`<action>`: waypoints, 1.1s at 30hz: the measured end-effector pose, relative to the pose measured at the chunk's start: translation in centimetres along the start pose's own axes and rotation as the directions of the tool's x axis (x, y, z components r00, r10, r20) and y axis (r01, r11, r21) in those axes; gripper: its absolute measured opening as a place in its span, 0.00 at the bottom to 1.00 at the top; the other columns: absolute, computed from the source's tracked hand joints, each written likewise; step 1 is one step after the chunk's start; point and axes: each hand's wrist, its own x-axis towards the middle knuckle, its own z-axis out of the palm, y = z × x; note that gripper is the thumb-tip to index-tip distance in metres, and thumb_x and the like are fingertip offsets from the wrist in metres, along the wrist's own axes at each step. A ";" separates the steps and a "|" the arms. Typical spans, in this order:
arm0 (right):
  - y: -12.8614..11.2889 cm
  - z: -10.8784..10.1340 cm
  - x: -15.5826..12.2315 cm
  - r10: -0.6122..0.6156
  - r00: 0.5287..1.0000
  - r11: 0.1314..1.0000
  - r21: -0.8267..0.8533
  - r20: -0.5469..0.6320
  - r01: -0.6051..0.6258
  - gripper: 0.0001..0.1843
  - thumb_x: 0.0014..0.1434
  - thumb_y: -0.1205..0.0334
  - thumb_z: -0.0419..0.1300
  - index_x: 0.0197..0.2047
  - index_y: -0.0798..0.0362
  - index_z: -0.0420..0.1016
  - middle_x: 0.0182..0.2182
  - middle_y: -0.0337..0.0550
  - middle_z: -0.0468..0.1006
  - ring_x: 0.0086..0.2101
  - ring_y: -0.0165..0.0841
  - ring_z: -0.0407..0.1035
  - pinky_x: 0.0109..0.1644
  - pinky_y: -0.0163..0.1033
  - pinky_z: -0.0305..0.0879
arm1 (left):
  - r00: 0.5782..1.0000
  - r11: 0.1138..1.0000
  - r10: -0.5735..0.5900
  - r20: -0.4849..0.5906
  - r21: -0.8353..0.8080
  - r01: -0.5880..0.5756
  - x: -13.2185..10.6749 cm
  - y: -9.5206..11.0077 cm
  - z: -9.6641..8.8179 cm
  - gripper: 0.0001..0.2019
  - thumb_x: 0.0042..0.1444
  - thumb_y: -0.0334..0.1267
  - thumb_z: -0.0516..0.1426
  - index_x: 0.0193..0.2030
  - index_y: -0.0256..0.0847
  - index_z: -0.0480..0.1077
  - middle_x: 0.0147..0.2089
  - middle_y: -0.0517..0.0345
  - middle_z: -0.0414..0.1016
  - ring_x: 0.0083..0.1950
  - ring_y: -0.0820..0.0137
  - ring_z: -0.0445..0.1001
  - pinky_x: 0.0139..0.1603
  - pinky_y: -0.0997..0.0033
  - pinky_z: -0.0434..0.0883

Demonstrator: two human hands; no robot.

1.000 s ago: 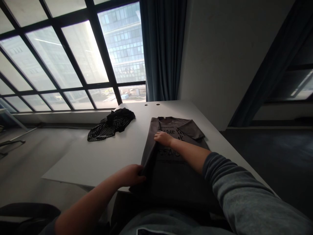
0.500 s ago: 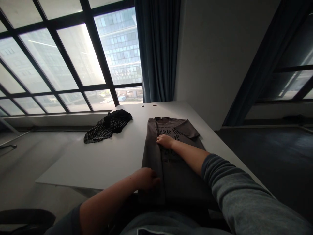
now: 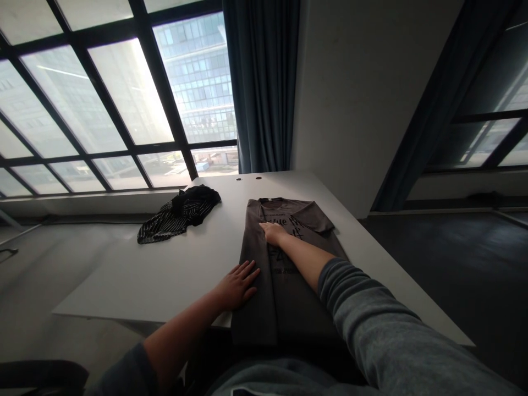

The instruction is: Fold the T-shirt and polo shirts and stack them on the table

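Note:
A grey-brown T-shirt (image 3: pixel 280 308) with black lettering lies flat on a white table (image 3: pixel 124 286), its left side folded in lengthwise along the middle. My right hand (image 3: pixel 273 234) rests flat on the shirt's chest, on the lettering, with nothing gripped. My left hand (image 3: pixel 237 286) lies palm down with fingers spread, against the folded left edge of the shirt, holding nothing. The right sleeve stays folded out at the shirt's upper right.
A crumpled black-and-white striped garment (image 3: pixel 179 214) lies on the table's far left. Two small holes (image 3: pixel 248 178) mark the far end of the table. Behind it are a large window (image 3: pixel 119 99) and a dark blue curtain (image 3: pixel 259 82). Bare floor shows on both sides.
My left hand has let go of the folded shirt edge and now lies open beside it. The shirt's left side has gone from a raised fold to lying flat. My right hand stays on the chest.

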 end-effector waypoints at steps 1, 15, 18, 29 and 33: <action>0.3 0.0 0.0 0.015 1.000 1.000 -0.001 0.011 -0.015 0.33 0.68 0.65 0.51 0.75 0.50 0.64 0.73 0.49 0.65 0.70 0.43 0.62 0.71 0.51 0.58 | 1.000 1.000 0.019 -0.001 0.006 -0.019 -0.3 0.0 0.0 0.32 0.75 0.52 0.48 0.81 0.44 0.52 0.82 0.43 0.46 0.82 0.51 0.47 0.79 0.44 0.53; -0.1 -1.7 -2.1 -0.357 0.934 0.924 -0.134 0.028 0.357 0.18 0.67 0.67 0.58 0.55 0.49 0.82 0.61 0.52 0.76 0.61 0.44 0.67 0.63 0.49 0.63 | 0.998 0.999 -0.032 -0.054 -0.022 0.031 -2.5 0.5 -3.3 0.18 0.68 0.46 0.59 0.61 0.44 0.73 0.65 0.47 0.73 0.65 0.55 0.72 0.69 0.51 0.64; -0.3 -2.1 -2.8 -0.443 0.896 0.882 -0.162 0.036 0.443 0.13 0.67 0.67 0.59 0.49 0.52 0.83 0.53 0.53 0.80 0.56 0.44 0.69 0.58 0.47 0.65 | 0.999 0.999 0.015 -0.034 -0.043 -0.016 -3.6 1.2 -4.0 0.16 0.64 0.52 0.63 0.51 0.45 0.75 0.53 0.52 0.76 0.56 0.56 0.73 0.61 0.55 0.66; 0.8 -1.7 -2.9 -0.528 0.849 0.839 -0.160 -0.006 0.520 0.10 0.66 0.69 0.60 0.44 0.55 0.84 0.43 0.50 0.82 0.44 0.39 0.74 0.51 0.41 0.66 | 0.981 0.991 0.134 0.142 0.005 -0.137 -3.8 1.0 -4.4 0.06 0.66 0.42 0.64 0.45 0.46 0.74 0.49 0.56 0.78 0.52 0.61 0.76 0.54 0.62 0.67; 1.4 -1.5 -3.1 -0.549 0.835 0.830 -0.132 -0.028 0.541 0.11 0.67 0.68 0.59 0.44 0.53 0.85 0.43 0.48 0.83 0.44 0.37 0.74 0.52 0.41 0.66 | 0.974 0.991 0.132 0.185 -0.033 -0.128 -3.7 1.2 -5.9 0.04 0.64 0.41 0.64 0.43 0.46 0.75 0.48 0.57 0.78 0.51 0.62 0.77 0.54 0.62 0.68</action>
